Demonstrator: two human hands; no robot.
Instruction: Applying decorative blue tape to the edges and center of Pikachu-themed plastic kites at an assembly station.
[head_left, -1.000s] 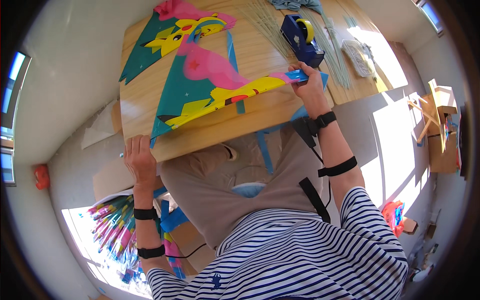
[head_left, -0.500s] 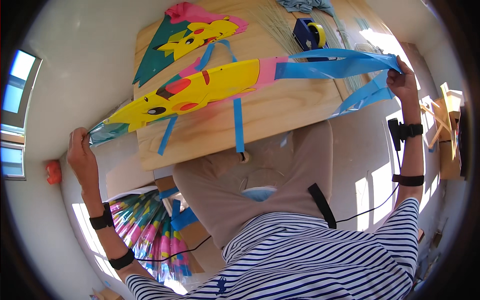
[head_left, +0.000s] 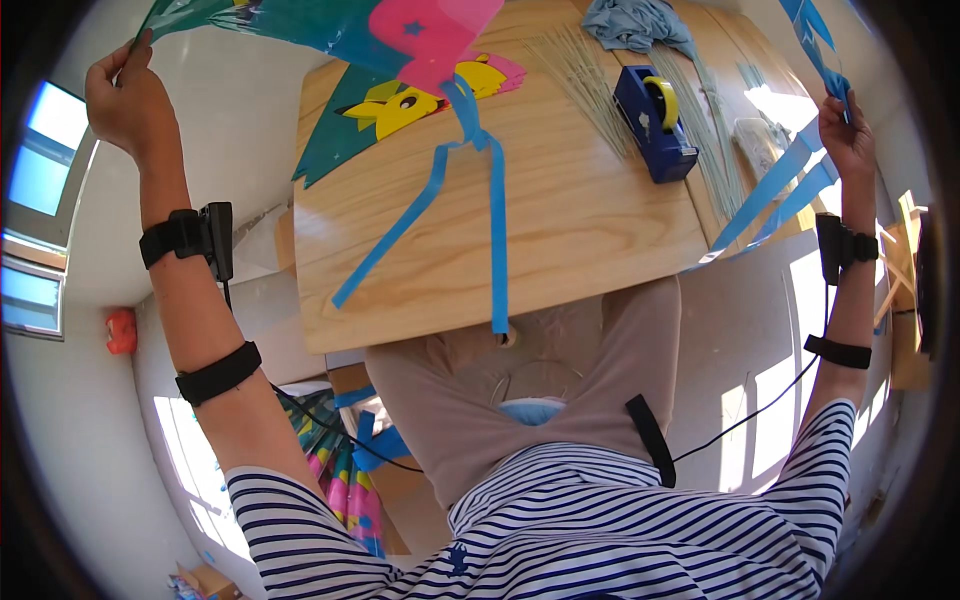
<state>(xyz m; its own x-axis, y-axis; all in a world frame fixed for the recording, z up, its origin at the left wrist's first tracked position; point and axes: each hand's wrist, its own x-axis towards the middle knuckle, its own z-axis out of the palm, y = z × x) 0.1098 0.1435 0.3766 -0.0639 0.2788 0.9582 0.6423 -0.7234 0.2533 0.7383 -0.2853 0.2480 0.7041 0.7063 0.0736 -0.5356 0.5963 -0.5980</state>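
My left hand [head_left: 130,100], raised at the upper left, pinches a teal corner of a thin plastic kite [head_left: 320,25]. The kite's teal and pink film stretches over the far side of the table and runs out of the top of the picture. From its lower pink edge hang blue tail strips [head_left: 498,250], trailing down over the tabletop. My right hand [head_left: 848,135], raised at the right, is closed on a long blue streamer [head_left: 815,45]; lower lengths of it drape past the table's right edge. Where the streamer meets the kite is out of view.
On the wooden table [head_left: 600,230] lie another teal kite with a yellow cartoon figure [head_left: 400,115], a blue tape dispenser [head_left: 645,140], thin pale rods [head_left: 590,90] and a grey-blue cloth [head_left: 640,25]. Finished-looking colourful kites [head_left: 350,490] are piled below left, by a cardboard box.
Both hands have gone up and farther out, still gripping. The kite has lifted off the near part of the table toward the top, its yellow face swinging out of view.
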